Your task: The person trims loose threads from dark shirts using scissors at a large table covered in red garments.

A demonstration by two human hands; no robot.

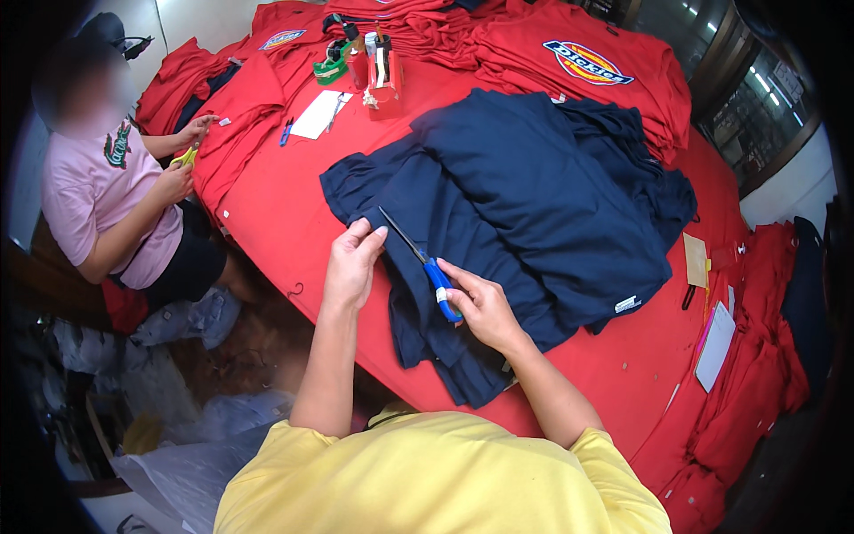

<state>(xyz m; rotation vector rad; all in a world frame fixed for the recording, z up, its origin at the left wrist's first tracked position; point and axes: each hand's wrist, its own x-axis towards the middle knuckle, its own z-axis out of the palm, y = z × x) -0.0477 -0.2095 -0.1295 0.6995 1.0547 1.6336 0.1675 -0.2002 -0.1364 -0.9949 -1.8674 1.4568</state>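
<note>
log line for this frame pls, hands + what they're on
left hand: pinching navy garment edge | right hand: holding blue-handled scissors, blades toward the pinch | surface: red-covered table | co-worker, far left: yellow scissors

Small white label [627, 303] on the navy shirts' right edge; blue, yellow and red oval logo patch [588, 62] on the folded red shirt, far side
</note>
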